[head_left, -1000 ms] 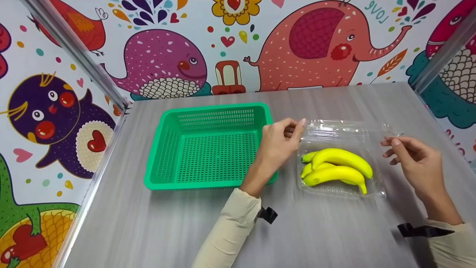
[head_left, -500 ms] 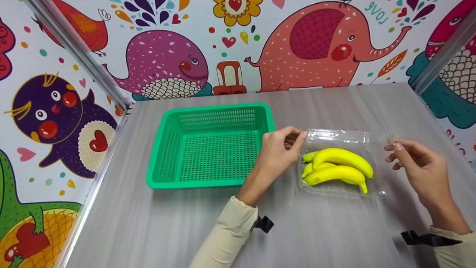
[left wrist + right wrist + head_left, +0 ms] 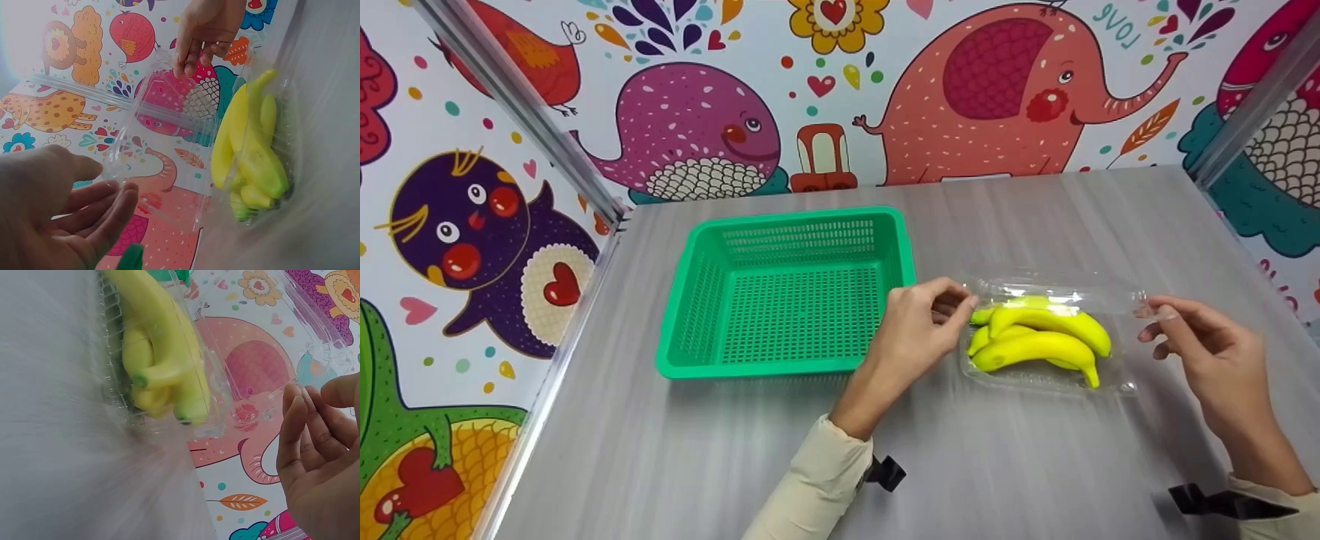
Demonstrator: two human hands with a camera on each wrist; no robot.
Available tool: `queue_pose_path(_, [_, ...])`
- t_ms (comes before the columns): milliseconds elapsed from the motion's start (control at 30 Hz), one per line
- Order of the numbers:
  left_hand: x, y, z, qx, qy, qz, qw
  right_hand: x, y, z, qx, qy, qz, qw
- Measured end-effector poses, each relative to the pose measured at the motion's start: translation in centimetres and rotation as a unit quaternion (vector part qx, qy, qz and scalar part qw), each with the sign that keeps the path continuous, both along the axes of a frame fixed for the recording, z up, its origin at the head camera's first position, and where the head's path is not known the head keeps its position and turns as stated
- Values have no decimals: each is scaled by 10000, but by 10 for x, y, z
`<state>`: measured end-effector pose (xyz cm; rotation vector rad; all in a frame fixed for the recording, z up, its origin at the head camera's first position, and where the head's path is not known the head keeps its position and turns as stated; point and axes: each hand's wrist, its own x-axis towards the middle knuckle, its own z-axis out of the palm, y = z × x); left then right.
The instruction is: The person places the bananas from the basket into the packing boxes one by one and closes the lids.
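Observation:
Several yellow bananas (image 3: 1039, 349) lie in a clear plastic clamshell box (image 3: 1012, 384) on the table. Its hinged lid (image 3: 1057, 294) stands tilted over them, partly lowered. My left hand (image 3: 919, 322) pinches the lid's left front corner between thumb and fingers. At the opposite corner my right hand (image 3: 1215, 345) pinches the lid the same way. The left wrist view shows the lid (image 3: 163, 163) slanting up from the box, apart from the base along its front edge. In the right wrist view, fingertips (image 3: 298, 396) meet the clear rim.
A green perforated plastic basket (image 3: 787, 367) sits left of the box, close to my left forearm. The grey table (image 3: 720, 457) ends at printed cartoon walls (image 3: 825, 90) behind and at the sides.
Both hands have moved toward the front edge of the table, swinging the lid forward and down from its raised position over the bananas. The basket and bananas have stayed put.

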<state>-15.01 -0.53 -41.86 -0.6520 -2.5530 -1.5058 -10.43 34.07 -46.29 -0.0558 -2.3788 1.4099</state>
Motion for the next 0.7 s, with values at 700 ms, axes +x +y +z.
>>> queue_pose_path(700, [23, 2, -8, -551, -137, -133, 9983, 17, 5, -12, -73, -477, 146, 9987])
